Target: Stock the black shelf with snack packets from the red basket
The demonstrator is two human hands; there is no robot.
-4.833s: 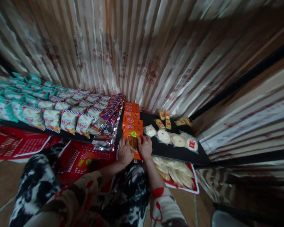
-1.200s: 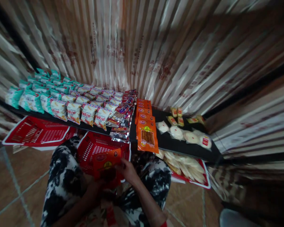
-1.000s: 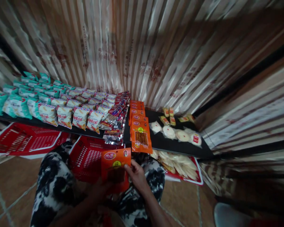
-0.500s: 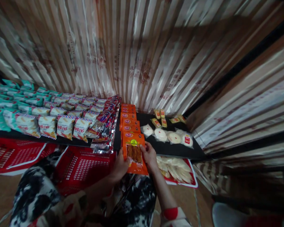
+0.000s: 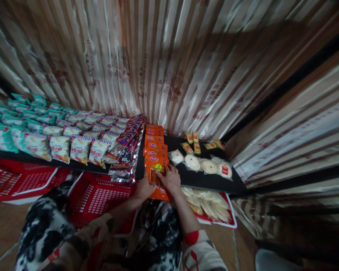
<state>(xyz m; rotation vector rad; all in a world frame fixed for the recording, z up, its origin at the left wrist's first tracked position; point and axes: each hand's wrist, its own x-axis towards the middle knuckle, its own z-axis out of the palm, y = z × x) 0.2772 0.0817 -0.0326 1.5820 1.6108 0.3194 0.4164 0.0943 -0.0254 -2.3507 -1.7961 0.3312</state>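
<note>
An orange snack packet point(image 5: 157, 177) lies at the near end of a row of orange packets point(image 5: 154, 145) on a black shelf point(image 5: 203, 180). My left hand point(image 5: 143, 188) grips its left edge near the shelf front. My right hand point(image 5: 170, 177) lies flat on top of the packet, fingers spread and pressing it down. Part of the packet is hidden under both hands.
Left of the orange row lie silver-and-red packets point(image 5: 127, 150), white-and-red snack bags point(image 5: 79, 146) and teal bags point(image 5: 14, 120). Round white cakes point(image 5: 200, 163) and small yellow packets point(image 5: 193, 141) sit to the right. Red baskets point(image 5: 98, 195) stand below; one point(image 5: 211, 205) holds pale flat cakes. A striped wall rises behind.
Both hands lifted an orange packet out of the red basket, brought it up and set it on the front of the orange row; my right hand now lies on it.
</note>
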